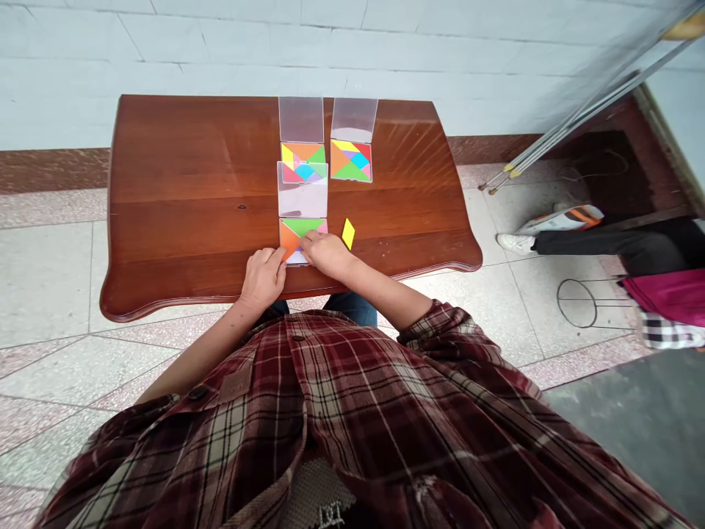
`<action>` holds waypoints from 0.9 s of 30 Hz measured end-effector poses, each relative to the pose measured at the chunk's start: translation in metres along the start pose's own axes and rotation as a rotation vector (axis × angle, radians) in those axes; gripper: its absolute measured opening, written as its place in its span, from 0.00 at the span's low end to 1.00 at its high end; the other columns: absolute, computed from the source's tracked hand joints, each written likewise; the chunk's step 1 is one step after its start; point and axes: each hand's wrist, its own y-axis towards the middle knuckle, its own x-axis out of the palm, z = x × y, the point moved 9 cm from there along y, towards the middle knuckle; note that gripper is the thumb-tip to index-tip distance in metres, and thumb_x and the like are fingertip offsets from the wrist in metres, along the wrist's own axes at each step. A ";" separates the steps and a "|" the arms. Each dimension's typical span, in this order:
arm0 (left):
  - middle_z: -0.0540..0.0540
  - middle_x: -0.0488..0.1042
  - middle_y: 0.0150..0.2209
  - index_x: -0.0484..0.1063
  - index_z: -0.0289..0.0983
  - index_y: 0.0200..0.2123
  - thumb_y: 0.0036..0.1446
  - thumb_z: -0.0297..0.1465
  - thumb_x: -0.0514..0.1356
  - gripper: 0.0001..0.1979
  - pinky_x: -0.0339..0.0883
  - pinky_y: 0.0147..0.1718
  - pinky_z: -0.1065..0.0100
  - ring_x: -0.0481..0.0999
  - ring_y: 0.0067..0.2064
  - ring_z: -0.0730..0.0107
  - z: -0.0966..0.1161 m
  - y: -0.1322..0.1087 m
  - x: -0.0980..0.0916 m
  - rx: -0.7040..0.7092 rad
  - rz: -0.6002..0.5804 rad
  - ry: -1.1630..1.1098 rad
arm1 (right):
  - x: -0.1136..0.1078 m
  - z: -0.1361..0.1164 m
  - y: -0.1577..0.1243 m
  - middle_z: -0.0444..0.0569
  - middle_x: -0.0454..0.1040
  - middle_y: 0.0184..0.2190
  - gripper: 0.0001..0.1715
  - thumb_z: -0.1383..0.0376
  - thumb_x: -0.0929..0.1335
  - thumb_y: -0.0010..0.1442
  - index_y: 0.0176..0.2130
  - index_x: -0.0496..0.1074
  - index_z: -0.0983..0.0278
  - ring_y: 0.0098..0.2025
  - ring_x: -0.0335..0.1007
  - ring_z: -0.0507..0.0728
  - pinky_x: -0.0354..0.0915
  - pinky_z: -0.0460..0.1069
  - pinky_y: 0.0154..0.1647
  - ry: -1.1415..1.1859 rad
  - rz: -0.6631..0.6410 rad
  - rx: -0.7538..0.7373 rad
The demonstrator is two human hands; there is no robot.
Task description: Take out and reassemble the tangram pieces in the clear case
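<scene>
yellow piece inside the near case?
No, the yellow piece lies loose on the table, just right of the near case that both hands touch.

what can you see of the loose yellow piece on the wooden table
The loose yellow piece is a small flat tile with four sides, plastic by its look, plain bright yellow. It lies flat and tilted on the brown wooden table, just right of the nearest tangram tray, beside the right hand. Nothing visibly touches it.

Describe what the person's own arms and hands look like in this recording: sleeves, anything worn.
Both hands, left hand and right hand, are bare: no gloves, and no rings or watch that I can make out. The forearms are bare too. The plaid shirt, dark red with cream and black lines, has its sleeves pushed up to about the elbows.
</scene>
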 end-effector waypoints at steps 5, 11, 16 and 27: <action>0.38 0.74 0.43 0.71 0.36 0.54 0.64 0.31 0.48 0.19 0.64 0.46 0.54 0.70 0.45 0.53 -0.001 0.000 0.001 0.003 0.011 -0.013 | 0.000 0.001 0.000 0.64 0.75 0.47 0.24 0.68 0.54 0.71 0.52 0.73 0.71 0.46 0.73 0.64 0.64 0.53 0.41 0.021 0.046 -0.013; 0.37 0.74 0.43 0.72 0.36 0.53 0.64 0.30 0.47 0.19 0.64 0.45 0.55 0.71 0.45 0.54 -0.001 -0.001 0.000 0.009 0.015 0.013 | -0.009 0.027 -0.001 0.58 0.78 0.45 0.20 0.68 0.58 0.68 0.49 0.76 0.68 0.47 0.74 0.61 0.64 0.50 0.44 0.239 0.214 0.143; 0.38 0.75 0.43 0.72 0.36 0.51 0.65 0.31 0.48 0.18 0.64 0.44 0.56 0.71 0.44 0.54 -0.003 -0.002 -0.002 0.015 0.025 0.016 | -0.009 0.080 -0.026 0.50 0.80 0.41 0.17 0.70 0.60 0.63 0.41 0.77 0.64 0.44 0.74 0.56 0.65 0.48 0.46 0.587 0.415 0.328; 0.39 0.77 0.42 0.74 0.36 0.48 0.65 0.31 0.50 0.16 0.65 0.44 0.56 0.72 0.44 0.54 -0.001 -0.002 -0.003 0.017 0.025 0.036 | 0.006 0.135 -0.051 0.54 0.78 0.42 0.14 0.69 0.63 0.62 0.45 0.75 0.65 0.44 0.73 0.59 0.65 0.51 0.45 0.486 0.346 0.589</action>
